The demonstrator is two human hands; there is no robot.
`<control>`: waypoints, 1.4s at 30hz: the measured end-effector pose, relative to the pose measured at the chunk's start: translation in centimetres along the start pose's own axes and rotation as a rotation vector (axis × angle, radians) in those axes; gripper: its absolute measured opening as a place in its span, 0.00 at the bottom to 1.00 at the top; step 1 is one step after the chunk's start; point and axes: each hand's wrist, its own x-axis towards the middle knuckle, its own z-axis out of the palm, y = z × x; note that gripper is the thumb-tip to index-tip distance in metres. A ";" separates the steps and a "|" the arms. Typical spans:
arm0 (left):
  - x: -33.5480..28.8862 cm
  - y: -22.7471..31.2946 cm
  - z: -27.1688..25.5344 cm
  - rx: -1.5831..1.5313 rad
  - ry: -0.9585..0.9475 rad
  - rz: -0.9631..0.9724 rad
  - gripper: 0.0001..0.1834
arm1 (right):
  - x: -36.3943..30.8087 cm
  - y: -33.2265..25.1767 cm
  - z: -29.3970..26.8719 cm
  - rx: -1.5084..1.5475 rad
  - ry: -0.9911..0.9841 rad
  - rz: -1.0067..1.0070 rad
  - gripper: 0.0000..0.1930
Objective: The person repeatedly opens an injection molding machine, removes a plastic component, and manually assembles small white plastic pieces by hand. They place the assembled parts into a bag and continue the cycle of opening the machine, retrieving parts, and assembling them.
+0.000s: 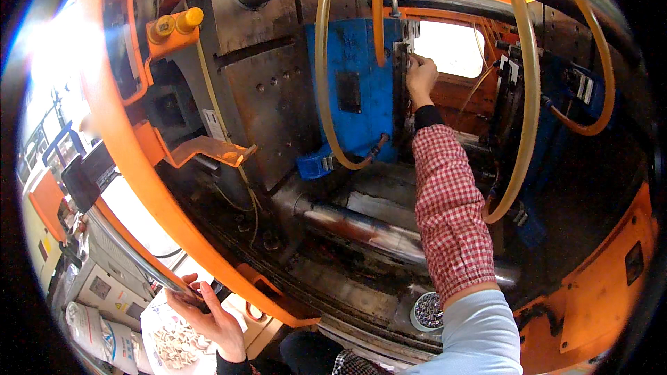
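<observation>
My right hand [421,80] reaches into the machine, its fingers closed against the inner face of a blue mould block [358,76]. Whatever the fingers may grip there is too small or hidden to make out. Down at the lower left, my left hand [212,319] has its fingers curled round a silver metal bar [142,257] beside the orange door frame [156,194]; its thumb is raised. Below my right forearm, a round bowl [427,310] full of small shiny metal pieces stands on the machine bed.
Looped hoses [324,62] hang in front of the mould. A thick steel rod [361,226] crosses beneath it. Another dark mould half [511,90] stands to the right. At lower left, many pale small parts [177,347] lie on a white surface near a white sack [104,337].
</observation>
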 end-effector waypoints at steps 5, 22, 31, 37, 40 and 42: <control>-0.1 -0.1 0.2 -0.003 0.003 0.008 0.21 | -1.0 1.1 0.5 -0.059 -0.001 -0.186 0.15; 0.2 -0.3 -0.5 -0.052 0.009 -0.020 0.16 | -5.1 3.6 -2.1 -0.193 -0.362 0.044 0.30; 0.2 -0.8 -0.7 0.020 -0.061 0.001 0.18 | -4.9 4.3 -5.1 -0.524 -0.470 -0.154 0.24; 0.2 -0.9 -0.6 -0.018 -0.034 -0.008 0.18 | -6.0 6.1 -4.4 -0.324 -0.560 0.059 0.25; 0.2 -0.7 -0.6 0.006 -0.047 -0.001 0.17 | -6.7 6.1 -4.0 -0.328 -0.494 0.051 0.23; 0.2 -0.6 -0.7 -0.003 -0.046 -0.040 0.16 | -6.9 6.3 -4.2 -0.329 -0.467 -0.018 0.23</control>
